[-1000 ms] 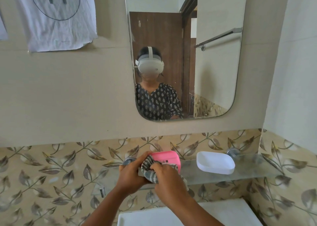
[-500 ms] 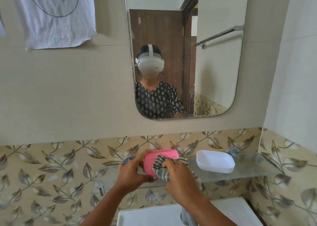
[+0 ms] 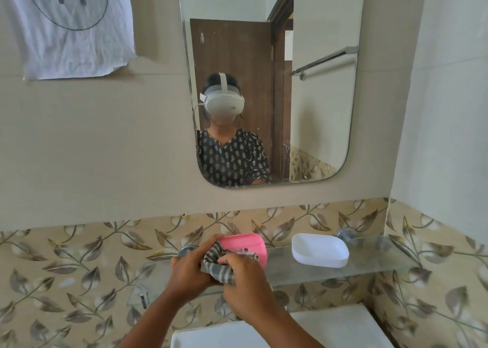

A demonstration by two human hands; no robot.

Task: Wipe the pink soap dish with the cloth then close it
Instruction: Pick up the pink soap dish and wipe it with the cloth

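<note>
Above the pink soap dish [image 3: 244,247], paper [image 3: 71,28] reads "11".

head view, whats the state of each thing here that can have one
pink soap dish: held up in front of the glass shelf, being wiped, lid off
striped cloth: bunched, pressed against the dish
white lid: off the dish, lying on the glass shelf
left hand: grips the dish
right hand: grips the cloth
door in mirror: open
</note>
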